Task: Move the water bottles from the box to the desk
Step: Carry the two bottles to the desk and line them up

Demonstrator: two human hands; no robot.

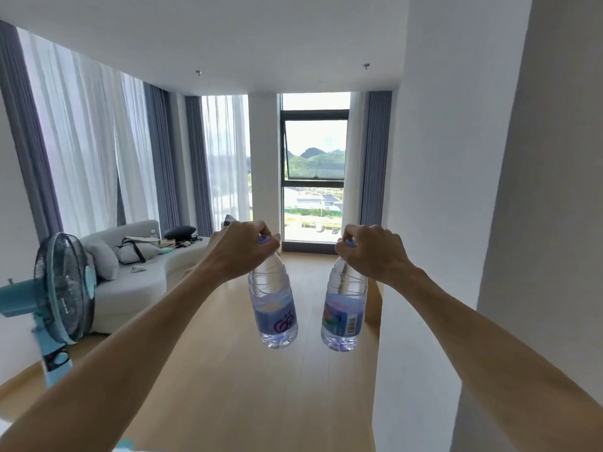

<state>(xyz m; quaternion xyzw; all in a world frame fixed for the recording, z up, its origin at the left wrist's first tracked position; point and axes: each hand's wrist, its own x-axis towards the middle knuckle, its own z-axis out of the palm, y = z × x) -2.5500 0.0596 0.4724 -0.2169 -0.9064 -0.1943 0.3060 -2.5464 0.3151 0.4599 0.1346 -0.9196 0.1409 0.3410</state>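
Head view. Both forearms reach forward from the lower corners of the frame. Left hand grasps the cap end of the left water bottle, fingers curled round the neck; right hand grasps the right water bottle the same way. 2 bottles hang upright, near each other but apart, above the wooden floor. Both look clear, with water inside and blue labels; the right label shows a barcode.

Neither box nor desk is in frame, so I cannot tell how near the set-down point is. Judgement: carry phase, 2 bottles in transit.

Surroundings: blue standing fan at left, white sofa behind it with cushions and a bag on it, window straight ahead, white wall close on the right.

Step notes (judgement): neck-only grips let the bottles swing, so walk steadily and keep them separated. Give the right bottle room from the wall. At the desk, lower each base flat before loosening the fingers.
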